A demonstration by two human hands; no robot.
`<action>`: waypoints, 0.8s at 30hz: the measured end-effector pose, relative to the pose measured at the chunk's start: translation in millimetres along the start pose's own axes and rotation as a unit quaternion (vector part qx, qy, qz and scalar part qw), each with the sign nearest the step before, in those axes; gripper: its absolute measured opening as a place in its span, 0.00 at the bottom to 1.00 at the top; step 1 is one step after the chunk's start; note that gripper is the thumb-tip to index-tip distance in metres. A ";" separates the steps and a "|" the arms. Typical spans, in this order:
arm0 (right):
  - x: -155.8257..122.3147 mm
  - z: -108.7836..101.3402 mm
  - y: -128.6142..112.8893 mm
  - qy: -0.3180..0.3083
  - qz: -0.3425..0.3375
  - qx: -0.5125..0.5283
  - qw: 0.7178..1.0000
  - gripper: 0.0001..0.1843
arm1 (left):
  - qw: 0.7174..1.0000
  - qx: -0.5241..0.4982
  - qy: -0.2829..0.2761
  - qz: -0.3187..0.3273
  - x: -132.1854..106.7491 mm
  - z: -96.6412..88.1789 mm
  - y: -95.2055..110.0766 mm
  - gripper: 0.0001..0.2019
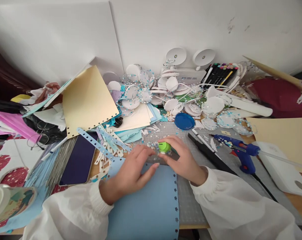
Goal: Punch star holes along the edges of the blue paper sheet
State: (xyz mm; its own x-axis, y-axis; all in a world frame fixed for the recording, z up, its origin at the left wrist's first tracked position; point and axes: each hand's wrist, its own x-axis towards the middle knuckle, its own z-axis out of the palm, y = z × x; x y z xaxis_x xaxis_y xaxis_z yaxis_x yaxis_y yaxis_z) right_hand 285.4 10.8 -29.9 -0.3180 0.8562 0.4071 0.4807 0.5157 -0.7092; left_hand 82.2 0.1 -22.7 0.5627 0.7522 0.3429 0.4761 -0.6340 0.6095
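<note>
A light blue paper sheet (151, 200) lies in front of me on a grey cutting mat (188, 200); star-shaped holes run down its right edge. My left hand (131, 173) rests flat on the sheet's top edge, fingers stretched out. My right hand (183, 160) curls around a small green paper punch (164, 147) that sits at the sheet's top edge, fingers pressed on it. Both arms wear white sleeves.
A blue glue gun (241, 150) and a black ruler (211, 153) lie to the right. A phone (78, 160), punched blue strips (103, 140) and cream card (88, 100) are at the left. White paper discs (211, 106), a blue lid (184, 121) and markers (221, 75) crowd the back.
</note>
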 end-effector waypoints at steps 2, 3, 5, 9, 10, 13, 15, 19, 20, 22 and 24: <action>-2.6 4.2 -1.4 -0.012 -0.038 -0.017 0.999 0.17 | 0.997 -0.069 0.034 -0.030 0.6 1.4 1.1 0.11; -4.3 6.4 -2.2 -0.022 -0.058 -0.025 0.998 0.19 | 0.993 -0.097 0.041 -0.044 0.8 2.5 1.3 0.12; -7.9 9.9 -3.8 -0.052 -0.090 -0.035 0.994 0.21 | 0.988 -0.136 0.041 -0.064 1.2 5.3 1.0 0.13; -11.0 7.2 -7.3 -0.089 -0.095 -0.017 0.991 0.25 | 0.982 -0.167 0.048 -0.077 1.9 8.5 -1.1 0.11; -10.2 4.2 -8.3 -0.091 -0.088 -0.004 0.992 0.26 | 0.981 -0.173 0.052 -0.071 2.0 8.3 -1.7 0.10; -5.0 -7.3 -10.5 -0.066 -0.069 0.021 0.995 0.26 | 0.981 -0.181 0.051 -0.049 2.1 6.8 -3.6 0.13; -0.7 -13.6 -8.6 0.000 -0.046 -0.003 0.999 0.20 | 0.983 -0.171 0.055 -0.045 2.2 5.8 -4.8 0.15; 4.1 -17.3 6.5 0.072 0.007 -0.140 0.987 0.07 | 0.985 -0.151 0.065 -0.059 2.7 5.5 -6.6 0.16; 4.1 -16.8 11.5 0.058 0.014 -0.178 0.982 0.04 | 0.985 -0.146 0.067 -0.062 2.9 5.8 -7.1 0.16; 3.3 -15.2 20.1 0.022 0.025 -0.236 0.971 0.03 | 0.986 -0.138 0.072 -0.065 3.2 6.4 -8.2 0.16; 2.2 -13.8 25.1 -0.002 0.033 -0.255 0.966 0.04 | 0.986 -0.131 0.076 -0.069 3.3 7.2 -9.5 0.16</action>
State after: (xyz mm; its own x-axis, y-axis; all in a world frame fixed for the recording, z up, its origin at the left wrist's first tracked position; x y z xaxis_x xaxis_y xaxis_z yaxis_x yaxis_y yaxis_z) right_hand 308.0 26.0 -38.9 -0.2753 0.8886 0.3670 0.8402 0.4079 -0.3574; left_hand 84.4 7.4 -32.4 0.3873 0.8587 0.3357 0.3385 -0.4712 0.8145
